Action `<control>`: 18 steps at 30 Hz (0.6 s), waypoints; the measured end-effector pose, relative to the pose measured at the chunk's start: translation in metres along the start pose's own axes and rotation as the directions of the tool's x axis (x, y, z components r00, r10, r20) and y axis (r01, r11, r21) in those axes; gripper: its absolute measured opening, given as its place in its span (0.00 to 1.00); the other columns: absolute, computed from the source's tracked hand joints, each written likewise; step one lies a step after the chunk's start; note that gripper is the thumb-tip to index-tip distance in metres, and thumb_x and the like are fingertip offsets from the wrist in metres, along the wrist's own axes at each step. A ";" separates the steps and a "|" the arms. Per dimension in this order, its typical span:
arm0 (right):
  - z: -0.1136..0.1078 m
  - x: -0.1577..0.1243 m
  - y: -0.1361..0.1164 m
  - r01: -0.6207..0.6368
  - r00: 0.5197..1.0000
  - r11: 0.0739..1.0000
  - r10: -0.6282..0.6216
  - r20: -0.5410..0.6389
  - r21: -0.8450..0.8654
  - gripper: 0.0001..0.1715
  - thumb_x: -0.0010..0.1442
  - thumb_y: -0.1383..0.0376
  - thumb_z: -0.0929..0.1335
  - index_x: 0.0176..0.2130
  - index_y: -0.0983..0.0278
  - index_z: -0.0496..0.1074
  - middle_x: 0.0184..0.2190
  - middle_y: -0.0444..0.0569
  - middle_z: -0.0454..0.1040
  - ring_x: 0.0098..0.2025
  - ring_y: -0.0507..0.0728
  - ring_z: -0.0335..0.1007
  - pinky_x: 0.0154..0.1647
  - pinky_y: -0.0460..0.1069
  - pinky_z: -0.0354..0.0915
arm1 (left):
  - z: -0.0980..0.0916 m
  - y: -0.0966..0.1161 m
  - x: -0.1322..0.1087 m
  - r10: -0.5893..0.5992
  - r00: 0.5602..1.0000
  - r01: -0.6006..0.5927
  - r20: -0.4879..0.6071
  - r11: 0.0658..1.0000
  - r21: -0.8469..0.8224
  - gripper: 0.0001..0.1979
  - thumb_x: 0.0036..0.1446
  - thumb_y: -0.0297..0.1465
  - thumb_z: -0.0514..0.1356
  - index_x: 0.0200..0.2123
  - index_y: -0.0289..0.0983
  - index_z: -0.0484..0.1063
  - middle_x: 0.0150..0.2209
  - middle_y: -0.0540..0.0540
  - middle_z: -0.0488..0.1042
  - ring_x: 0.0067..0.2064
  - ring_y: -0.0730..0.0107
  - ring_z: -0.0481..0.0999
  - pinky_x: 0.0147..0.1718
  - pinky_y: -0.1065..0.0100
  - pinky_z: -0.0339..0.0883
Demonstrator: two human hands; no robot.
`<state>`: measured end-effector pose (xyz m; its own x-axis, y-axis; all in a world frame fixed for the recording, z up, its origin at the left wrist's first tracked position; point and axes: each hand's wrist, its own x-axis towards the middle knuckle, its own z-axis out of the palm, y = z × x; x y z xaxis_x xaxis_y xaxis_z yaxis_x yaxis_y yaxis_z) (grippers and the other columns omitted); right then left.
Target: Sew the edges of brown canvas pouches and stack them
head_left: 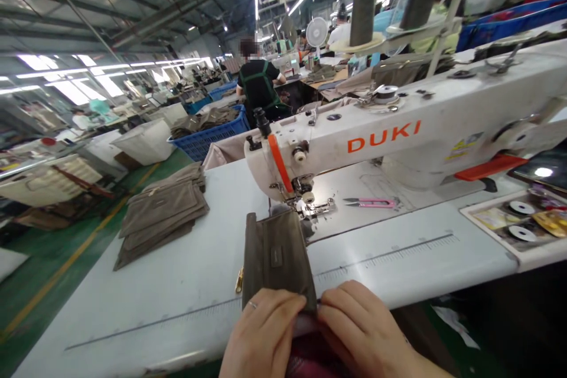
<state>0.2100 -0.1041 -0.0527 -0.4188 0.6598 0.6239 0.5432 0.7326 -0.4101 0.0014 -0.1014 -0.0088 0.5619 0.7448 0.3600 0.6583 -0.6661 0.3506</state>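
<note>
A grey-brown fabric piece (275, 257) with a small label lies on the white sewing table (177, 283), its far end by the presser foot (310, 207) of a white DUKI sewing machine (398, 130). My left hand (261, 333) pinches the near edge of the fabric with its fingers closed. My right hand (361, 331) grips the same edge from the right, fingers curled. A gold zipper pull (240, 280) sticks out at the fabric's left side.
A stack of matching fabric pieces (162, 212) lies on the table to the left. Pink thread snips (370, 202) rest behind the needle. A tray of bobbins (518, 221) sits at right. A blue crate (212, 136) and another person (259, 82) are behind.
</note>
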 end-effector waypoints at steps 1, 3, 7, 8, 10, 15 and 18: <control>0.000 0.001 0.001 0.001 1.000 1.000 -0.001 -0.020 0.002 0.12 0.68 0.72 0.59 0.39 0.66 0.71 0.33 0.50 0.72 0.33 0.55 0.62 0.35 0.50 0.62 | 0.000 0.000 0.001 0.004 1.000 -0.004 0.005 1.000 -0.010 0.16 0.62 0.20 0.52 0.50 0.38 0.70 0.44 0.45 0.77 0.44 0.66 0.76 0.45 0.67 0.74; -0.002 0.002 0.002 0.024 0.999 1.000 -0.023 -0.032 0.017 0.13 0.69 0.72 0.59 0.41 0.66 0.72 0.33 0.50 0.72 0.33 0.56 0.63 0.35 0.50 0.62 | 0.000 0.001 0.001 -0.002 1.000 0.003 0.017 0.999 -0.035 0.15 0.62 0.20 0.53 0.48 0.39 0.70 0.43 0.45 0.77 0.43 0.66 0.76 0.43 0.67 0.74; -0.006 0.000 0.003 0.062 0.998 0.996 -0.061 -0.018 0.061 0.13 0.69 0.72 0.59 0.42 0.67 0.72 0.30 0.50 0.72 0.31 0.56 0.63 0.32 0.50 0.62 | 0.000 0.000 0.001 -0.024 0.999 0.027 0.041 0.996 -0.081 0.14 0.62 0.20 0.53 0.47 0.38 0.70 0.41 0.45 0.76 0.42 0.66 0.75 0.42 0.67 0.73; -0.007 -0.001 0.003 0.050 0.999 0.997 -0.048 -0.023 0.067 0.12 0.68 0.73 0.60 0.40 0.67 0.72 0.29 0.50 0.71 0.30 0.56 0.63 0.31 0.50 0.62 | 0.001 0.000 0.001 -0.036 0.998 0.040 0.047 0.995 -0.089 0.14 0.62 0.19 0.52 0.47 0.38 0.69 0.41 0.44 0.76 0.43 0.66 0.75 0.43 0.67 0.73; -0.007 -0.002 0.003 0.036 0.999 0.997 -0.034 -0.032 0.065 0.12 0.68 0.73 0.60 0.39 0.66 0.72 0.29 0.49 0.71 0.30 0.55 0.63 0.31 0.50 0.62 | 0.002 -0.001 0.000 -0.072 0.996 0.077 0.059 0.992 -0.097 0.13 0.62 0.20 0.52 0.47 0.39 0.69 0.41 0.44 0.76 0.43 0.66 0.75 0.43 0.66 0.73; -0.007 -0.003 0.003 0.075 0.997 0.997 -0.075 -0.006 0.018 0.11 0.67 0.73 0.61 0.42 0.67 0.72 0.33 0.51 0.74 0.31 0.56 0.66 0.33 0.51 0.63 | 0.006 -0.001 -0.002 -0.095 0.994 0.099 0.044 0.991 -0.093 0.13 0.62 0.19 0.52 0.46 0.39 0.68 0.41 0.45 0.75 0.42 0.65 0.74 0.43 0.65 0.72; -0.006 -0.001 0.006 0.101 0.994 0.995 -0.100 -0.030 0.004 0.12 0.68 0.73 0.60 0.42 0.68 0.72 0.33 0.51 0.75 0.31 0.56 0.67 0.33 0.51 0.63 | 0.007 -0.002 -0.003 -0.068 0.998 0.069 0.016 0.992 -0.104 0.15 0.62 0.18 0.53 0.48 0.39 0.68 0.41 0.45 0.75 0.41 0.66 0.74 0.42 0.66 0.71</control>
<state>0.2181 -0.1016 -0.0513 -0.4490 0.5775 0.6818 0.4956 0.7959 -0.3478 0.0017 -0.1020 -0.0172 0.5240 0.7886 0.3217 0.6395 -0.6137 0.4630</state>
